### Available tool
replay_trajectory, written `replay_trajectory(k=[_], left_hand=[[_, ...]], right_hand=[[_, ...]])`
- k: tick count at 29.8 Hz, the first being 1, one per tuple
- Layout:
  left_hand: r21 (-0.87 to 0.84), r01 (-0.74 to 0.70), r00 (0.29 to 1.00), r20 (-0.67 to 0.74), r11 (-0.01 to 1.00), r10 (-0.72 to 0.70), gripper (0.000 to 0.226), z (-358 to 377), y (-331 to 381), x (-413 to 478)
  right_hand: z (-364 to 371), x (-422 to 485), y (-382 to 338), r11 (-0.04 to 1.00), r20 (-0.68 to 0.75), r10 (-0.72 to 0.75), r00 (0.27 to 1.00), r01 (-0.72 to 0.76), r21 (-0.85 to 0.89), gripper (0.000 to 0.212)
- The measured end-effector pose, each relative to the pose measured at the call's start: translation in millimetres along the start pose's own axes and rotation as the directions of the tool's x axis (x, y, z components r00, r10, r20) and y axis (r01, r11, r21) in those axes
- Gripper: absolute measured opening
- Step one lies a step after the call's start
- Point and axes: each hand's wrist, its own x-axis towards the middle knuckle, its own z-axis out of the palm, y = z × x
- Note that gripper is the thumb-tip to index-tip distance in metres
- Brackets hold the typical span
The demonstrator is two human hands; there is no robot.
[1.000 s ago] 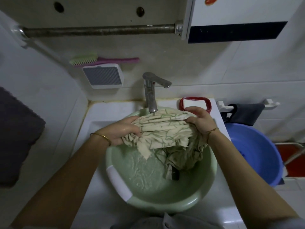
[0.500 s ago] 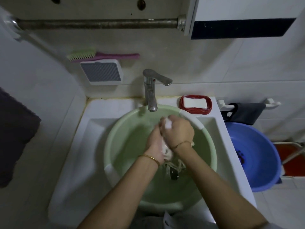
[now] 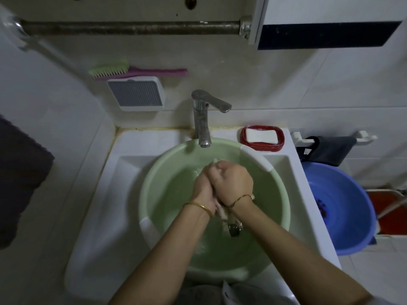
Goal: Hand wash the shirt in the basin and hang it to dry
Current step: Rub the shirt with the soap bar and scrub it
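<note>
A pale green basin [image 3: 154, 172] holding water sits in the white sink [image 3: 105, 205] under the tap. The cream patterned shirt [image 3: 222, 213] is bunched into a tight wad, squeezed between both hands above the water. Only a small end of it shows below my wrists, and a scrap peeks out at the top by my fingers. My left hand [image 3: 203, 186] and my right hand [image 3: 233, 183] are pressed together, both clenched on the shirt. Most of the shirt is hidden inside the hands.
A chrome tap [image 3: 203, 119] stands behind the basin. A red soap dish with white soap [image 3: 262, 137] sits at the sink's back right. A blue basin [image 3: 345, 205] stands to the right, and a brush [image 3: 136, 71] and rusty rail [image 3: 132, 29] are on the wall.
One second ago the shirt was spread wide between my hands above the basin. My hands came together and wadded it into a tight bundle; since half a second ago they barely moved.
</note>
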Motion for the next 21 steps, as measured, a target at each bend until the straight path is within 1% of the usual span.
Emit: replay_trajectory(k=[1,3,4,5,7,8,9,10,11,14,15,16,17,18,19,20,21], left_hand=[[0.053,-0.008,1.0,0.005,0.999,0.008,0.027,-0.4,-0.5,-0.3],[0.18,-0.012,0.998,0.056,0.984,0.002,0.033,-2.1,-4.3,-0.6],[0.225,-0.025,0.996,0.089,0.974,0.005,0.035,-2.9,-2.8,-2.3],[0.26,-0.063,0.994,0.104,0.964,0.037,0.035,-5.9,3.4,-5.0],[0.245,-0.129,0.987,0.123,0.961,0.101,0.038,-15.1,20.3,-2.3],[0.231,-0.147,0.985,0.122,0.962,0.121,0.039,-20.7,30.7,-0.2],[0.228,-0.177,0.982,0.11,0.957,0.155,0.032,-25.8,41.0,0.4],[0.227,-0.2,0.979,0.084,0.953,0.186,0.022,-29.4,47.6,1.2],[0.226,-0.222,0.974,0.098,0.948,0.205,0.022,-32.8,52.7,0.4],[0.244,-0.23,0.964,0.192,0.942,0.185,0.046,-37.4,54.0,-7.0],[0.253,-0.226,0.96,0.223,0.941,0.171,0.048,-37.5,51.4,-10.2],[0.241,-0.209,0.959,0.24,0.948,0.15,0.044,-38.0,48.0,-10.5],[0.202,-0.171,0.959,0.257,0.964,0.116,0.034,-37.7,45.4,-9.0],[0.149,-0.1,0.964,0.261,0.984,0.059,0.026,-35.8,43.7,-8.2],[0.106,-0.024,0.971,0.24,0.994,-0.003,0.034,-31.5,42.2,-8.3],[0.083,0.025,0.975,0.219,0.996,-0.043,0.049,-27.4,40.3,-6.6],[0.093,0.035,0.981,0.186,0.995,-0.052,0.059,-20.8,35.7,-6.7]], right_hand=[[-1.0,4.0,1.9,0.999,-0.016,0.038,0.999,-0.038,0.033,0.029],[-7.3,22.7,10.6,0.974,-0.027,0.175,0.984,-0.169,0.152,0.035],[-12.4,31.5,17.5,0.946,0.006,0.226,0.974,-0.221,0.238,0.038],[-19.5,36.6,23.3,0.91,0.07,0.242,0.968,-0.252,0.329,0.038],[-33.9,37.7,35.3,0.839,0.236,0.183,0.954,-0.276,0.468,0.034],[-39.8,36.7,41.9,0.809,0.306,0.139,0.942,-0.287,0.512,0.029],[-44.1,35.6,48.3,0.785,0.345,0.119,0.931,-0.301,0.542,0.02],[-46.2,35.7,54.8,0.762,0.352,0.13,0.927,-0.32,0.563,0.016],[-45.5,37.5,61.3,0.724,0.347,0.159,0.924,-0.348,0.595,0.016],[-34.9,47.3,72.5,0.524,0.354,0.275,0.894,-0.448,0.724,0.024],[-32.2,49.5,70.2,0.504,0.308,0.322,0.895,-0.438,0.745,0.025],[-30.4,49.6,67.2,0.568,0.21,0.367,0.906,-0.397,0.722,0.025],[-29.6,46.5,61.4,0.671,0.085,0.375,0.923,-0.333,0.662,0.023],[-29.1,39.2,51.8,0.79,-0.042,0.322,0.946,-0.245,0.562,0.02],[-27.9,26.7,37.5,0.882,-0.12,0.208,0.971,-0.133,0.452,0.017],[-25.4,11.7,21.1,0.938,-0.155,0.058,0.986,-0.001,0.347,0.02],[-19.1,-3.7,5.8,0.961,-0.156,-0.091,0.984,0.128,0.245,0.031]])
